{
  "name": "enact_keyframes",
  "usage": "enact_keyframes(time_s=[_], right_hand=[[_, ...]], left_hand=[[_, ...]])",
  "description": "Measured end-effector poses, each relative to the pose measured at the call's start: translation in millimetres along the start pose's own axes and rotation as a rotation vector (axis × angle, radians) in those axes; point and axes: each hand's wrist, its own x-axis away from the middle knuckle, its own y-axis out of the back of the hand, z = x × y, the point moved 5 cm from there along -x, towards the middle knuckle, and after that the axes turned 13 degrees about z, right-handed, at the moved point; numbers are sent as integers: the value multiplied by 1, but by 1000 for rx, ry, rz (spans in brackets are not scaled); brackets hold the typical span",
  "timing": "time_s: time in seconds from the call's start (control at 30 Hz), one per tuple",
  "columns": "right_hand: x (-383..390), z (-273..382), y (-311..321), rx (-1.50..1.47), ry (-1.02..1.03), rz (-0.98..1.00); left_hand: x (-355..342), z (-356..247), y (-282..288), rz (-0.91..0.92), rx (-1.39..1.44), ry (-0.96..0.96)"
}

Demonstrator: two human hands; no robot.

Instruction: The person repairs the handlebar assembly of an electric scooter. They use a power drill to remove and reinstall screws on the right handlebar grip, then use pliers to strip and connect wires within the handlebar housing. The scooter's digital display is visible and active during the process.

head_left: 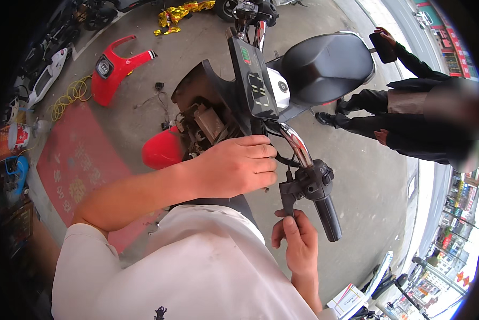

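Note:
An electric scooter stands before me with its front cover off, showing a metal box and wires (pixel 207 125) inside. My left hand (pixel 245 165) is beside the steering stem, just below the lit display (pixel 253 77). Its fingers are curled, and the fingertips are hidden behind cables and the stem. Lower down, my right hand (pixel 299 240) pinches the end of the black brake lever (pixel 288 201) between thumb and fingers. That lever sits under the switch housing (pixel 314 181), next to the black handgrip (pixel 327 220) on the chrome handlebar (pixel 297 145).
A person in dark clothes (pixel 410 120) stands at the right beside the black seat (pixel 330 66). On the ground at left lie a red front panel (pixel 111 72), a yellow hose (pixel 69 98) and a red mat (pixel 82 170). Boxes (pixel 349 300) sit at lower right.

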Motion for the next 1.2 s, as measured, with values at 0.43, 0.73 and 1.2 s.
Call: enact_keyframes(time_s=[0.43,0.73,1.2], right_hand=[[-15,20,-17,792,5,-423],[-18,22,-11,487,-150,-279],[-16,2,-4,211,145,-213]], left_hand=[[7,-3,-4,-254,377,-13],[21,-19,-11,-361,224,175],[37,-39,-56,-493,379,487]])
